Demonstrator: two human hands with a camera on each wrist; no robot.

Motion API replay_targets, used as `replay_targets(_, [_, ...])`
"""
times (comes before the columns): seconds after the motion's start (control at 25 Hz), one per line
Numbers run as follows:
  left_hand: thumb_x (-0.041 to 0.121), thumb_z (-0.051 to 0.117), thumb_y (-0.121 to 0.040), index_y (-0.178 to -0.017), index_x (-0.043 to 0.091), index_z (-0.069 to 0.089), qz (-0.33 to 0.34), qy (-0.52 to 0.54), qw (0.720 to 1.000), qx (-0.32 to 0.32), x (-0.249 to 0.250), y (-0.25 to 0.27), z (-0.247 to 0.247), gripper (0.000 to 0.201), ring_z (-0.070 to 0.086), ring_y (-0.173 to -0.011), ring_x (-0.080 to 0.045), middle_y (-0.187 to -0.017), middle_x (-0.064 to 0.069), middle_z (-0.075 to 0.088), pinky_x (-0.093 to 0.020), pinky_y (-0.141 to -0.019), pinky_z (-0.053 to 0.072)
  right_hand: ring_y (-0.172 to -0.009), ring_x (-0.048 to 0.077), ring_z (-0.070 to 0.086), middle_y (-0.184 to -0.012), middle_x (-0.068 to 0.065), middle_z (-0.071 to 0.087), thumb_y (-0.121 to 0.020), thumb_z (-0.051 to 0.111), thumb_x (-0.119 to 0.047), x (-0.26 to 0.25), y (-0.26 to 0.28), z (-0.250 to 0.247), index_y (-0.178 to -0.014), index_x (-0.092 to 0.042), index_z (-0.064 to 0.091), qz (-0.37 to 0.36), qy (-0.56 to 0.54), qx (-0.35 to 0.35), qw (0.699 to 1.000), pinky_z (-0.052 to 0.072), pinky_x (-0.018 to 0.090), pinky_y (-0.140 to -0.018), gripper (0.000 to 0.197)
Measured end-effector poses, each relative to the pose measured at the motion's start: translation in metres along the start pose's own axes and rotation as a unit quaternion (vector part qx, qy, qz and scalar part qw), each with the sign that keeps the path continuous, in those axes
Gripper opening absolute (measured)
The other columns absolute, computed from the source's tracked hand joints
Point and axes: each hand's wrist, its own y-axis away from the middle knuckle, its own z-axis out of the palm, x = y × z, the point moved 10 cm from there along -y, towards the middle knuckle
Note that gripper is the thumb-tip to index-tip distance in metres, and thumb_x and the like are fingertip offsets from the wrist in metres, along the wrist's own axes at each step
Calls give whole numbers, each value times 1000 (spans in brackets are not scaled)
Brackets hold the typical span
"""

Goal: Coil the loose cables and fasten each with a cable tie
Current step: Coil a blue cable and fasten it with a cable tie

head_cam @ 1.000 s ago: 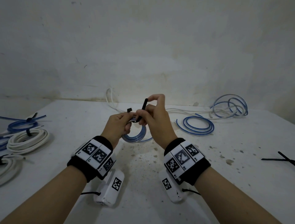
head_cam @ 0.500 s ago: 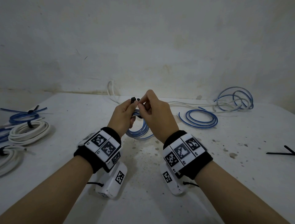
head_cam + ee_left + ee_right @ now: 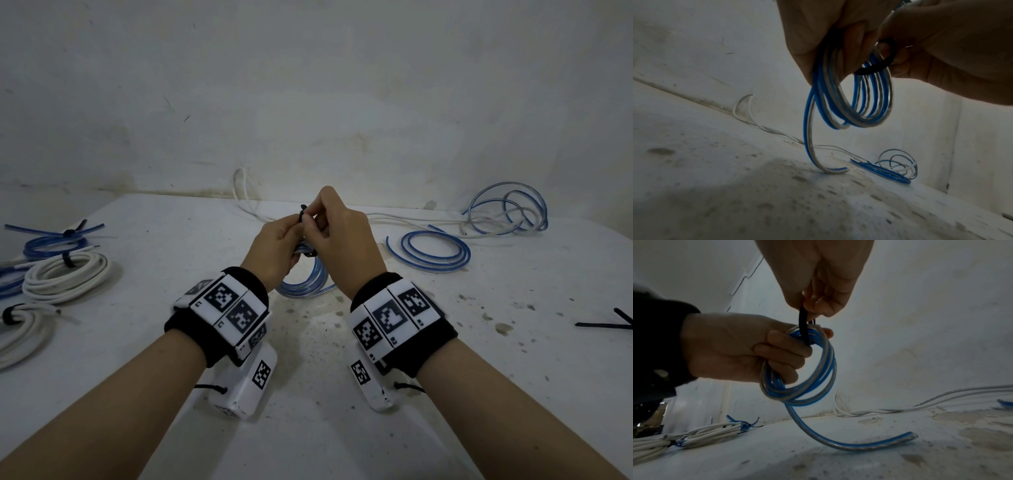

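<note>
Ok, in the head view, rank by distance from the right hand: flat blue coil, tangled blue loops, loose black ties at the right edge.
1. Flat blue coil, just right of the right hand.
2. Tangled blue loops, back right by the wall.
3. Loose black ties, far right edge.

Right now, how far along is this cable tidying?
Done: three tied coils at the left, such as the white coil. In hand: the left hand grips a blue coil while the right hand pinches a black tie looped round it, still slack. Left: a loose blue coil and tangled cables; spare ties wait.
</note>
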Motion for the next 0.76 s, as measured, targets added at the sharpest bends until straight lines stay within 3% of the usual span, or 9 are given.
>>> replay_targets(0.12, [13, 34, -99, -65, 19, 50, -1, -12, 1000, -5, 0, 0, 6, 38, 27, -30, -3, -39, 10, 39, -10, -35, 24, -54, 15, 44, -65, 3, 50, -92, 51, -10, 0, 0, -2, -89, -7, 47, 3, -8, 3, 1000, 37, 22, -51, 6])
replay_targets(0.28, [14, 37, -98, -63, 13, 46, -35, 17, 999, 33, -8, -3, -6, 37, 27, -28, -3, -32, 9, 34, -14, -34, 22, -49, 11, 41, -55, -2, 45, -88, 56, -8, 7, 1, -8, -79, -15, 42, 6, -41, 12, 999, 38, 17, -51, 19])
replay_targets(0.36, [12, 38, -98, -62, 11, 46, -33, 5, 999, 39, -9, -4, -8, 36, 28, -27, -3, -38, 7, 35, -12, -33, 23, -49, 12, 40, -55, 0, 45, -88, 57, -8, 11, 1, -5, -78, -15, 42, 13, -42, 1, 999, 37, 17, -51, 19])
replay_targets(0.48, [11, 38, -97, -64, 11, 47, -23, -42, 999, 24, -10, -6, -1, 34, 31, -29, -4, -49, -2, 37, -11, -35, 24, -51, 16, 42, -62, 14, 53, -89, 55, -8, 15, -1, -2, -79, -14, 43, 25, -35, -10, 999, 39, 25, -53, 16])
replay_targets(0.76, [15, 38, -97, -62, 12, 45, -27, -66, 997, 37, -15, -10, -7, 35, 30, -31, -6, -52, -5, 35, -12, -36, 24, -51, 11, 42, -62, 8, 52, -88, 57, -9, 17, -1, 1, -79, -15, 44, 23, -26, -30, 999, 40, 24, -56, 16])
